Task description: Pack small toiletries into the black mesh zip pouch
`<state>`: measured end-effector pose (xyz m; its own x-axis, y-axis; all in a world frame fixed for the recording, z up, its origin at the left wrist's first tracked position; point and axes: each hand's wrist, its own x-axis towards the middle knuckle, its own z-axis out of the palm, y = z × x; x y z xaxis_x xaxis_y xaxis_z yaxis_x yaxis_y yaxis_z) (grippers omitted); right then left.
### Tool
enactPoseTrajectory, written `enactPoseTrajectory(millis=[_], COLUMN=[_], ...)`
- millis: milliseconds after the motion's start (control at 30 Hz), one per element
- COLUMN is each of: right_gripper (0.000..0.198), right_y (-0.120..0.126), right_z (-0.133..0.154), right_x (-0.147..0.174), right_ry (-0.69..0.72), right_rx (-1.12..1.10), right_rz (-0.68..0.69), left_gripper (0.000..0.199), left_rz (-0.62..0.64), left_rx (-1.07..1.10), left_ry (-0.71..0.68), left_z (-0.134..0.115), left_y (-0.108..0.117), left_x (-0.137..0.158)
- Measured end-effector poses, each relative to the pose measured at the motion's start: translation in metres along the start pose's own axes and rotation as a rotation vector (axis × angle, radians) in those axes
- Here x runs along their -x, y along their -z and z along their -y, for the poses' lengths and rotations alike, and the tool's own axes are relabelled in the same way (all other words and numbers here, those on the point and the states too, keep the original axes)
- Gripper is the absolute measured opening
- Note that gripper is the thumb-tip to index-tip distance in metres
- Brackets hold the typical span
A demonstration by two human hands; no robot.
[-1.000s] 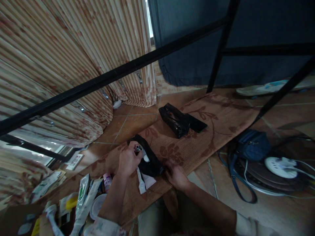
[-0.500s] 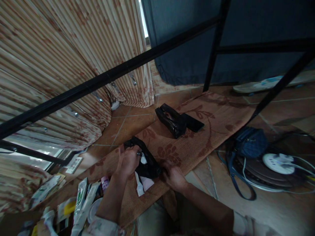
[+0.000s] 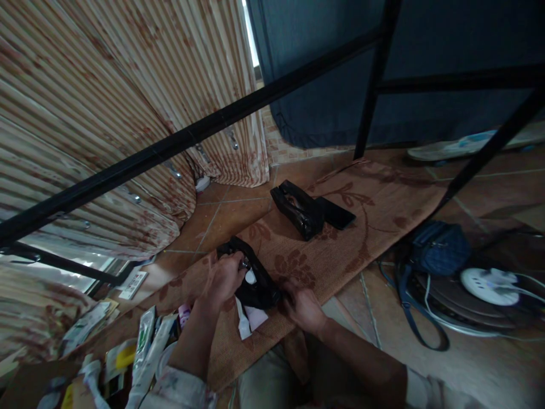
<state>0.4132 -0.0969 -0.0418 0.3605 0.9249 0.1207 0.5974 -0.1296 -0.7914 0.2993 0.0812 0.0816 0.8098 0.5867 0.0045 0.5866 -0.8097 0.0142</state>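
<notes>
A black shoe lies on the brown patterned cloth in front of me. My left hand is closed on its far left end, with a small shiny thing by the fingers. Something round and white shows in the shoe's opening. My right hand is curled against the near right end; its fingertips are in shadow. Beside the shoe lie a white brush-like tool and a pale pink piece. A second, glossy black shoe sits farther off, touching or close to a flat black phone.
Toothpaste-like tubes and small items crowd the lower left. Black metal bars cross above the cloth. A blue bag and a white power strip with cables are at right. Striped curtains hang behind.
The view has shifted slightly. Both hands stay at the same shoe, with no clear movement relative to it.
</notes>
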Motion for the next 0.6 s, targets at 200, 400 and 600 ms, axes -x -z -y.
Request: enactPoseTrajectory(millis=[200,400,600], right_gripper=[0.023,0.022,0.023], right_y=[-0.002,-0.005,-0.005], right_z=[-0.002,-0.005,-0.007], right_x=[0.0,0.0,0.001], right_ry=[0.008,-0.002,-0.004], right_rx=[-0.009,-0.003,-0.01], right_rz=[-0.009,-0.014,-0.008], left_gripper=[0.015,0.014,0.02], left_rz=[-0.122,-0.062,-0.023], left_rx=[-0.112,-0.059,0.026], left_ry=[0.126,0.157,0.191], left_z=[-0.013,-0.015,-0.005], left_y=[0.001,0.002,0.001], left_x=[-0.003,-0.005,-0.004])
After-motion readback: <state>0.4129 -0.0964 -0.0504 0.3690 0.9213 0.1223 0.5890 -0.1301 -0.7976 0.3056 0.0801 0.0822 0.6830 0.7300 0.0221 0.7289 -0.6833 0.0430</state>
